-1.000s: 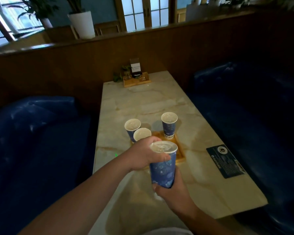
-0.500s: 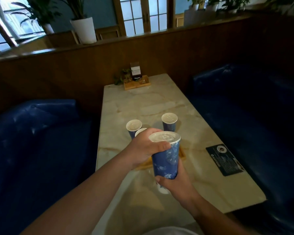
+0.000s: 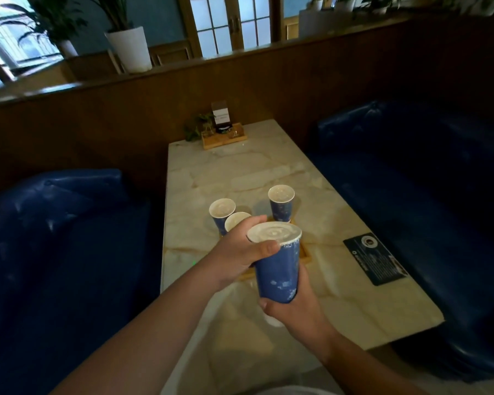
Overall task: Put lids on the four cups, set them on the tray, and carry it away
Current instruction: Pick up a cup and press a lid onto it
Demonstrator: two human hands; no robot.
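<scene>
Lifted higher and nearer the camera than before, the blue cup (image 3: 277, 270) hangs above the tray's (image 3: 305, 252) near edge; right hand (image 3: 294, 309) grips its base, left hand (image 3: 240, 249) pinches the lid (image 3: 273, 232), probably seating it.

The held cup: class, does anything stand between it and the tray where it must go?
The left hand and right hand hold the cup above the tray. Three cups stand farther back; nothing visible blocks the tray's near part.

Glossy marble-look table (image 3: 240, 172), seemingly paper cup (image 3: 278, 273), shiny leather-like seats (image 3: 54, 223).
</scene>
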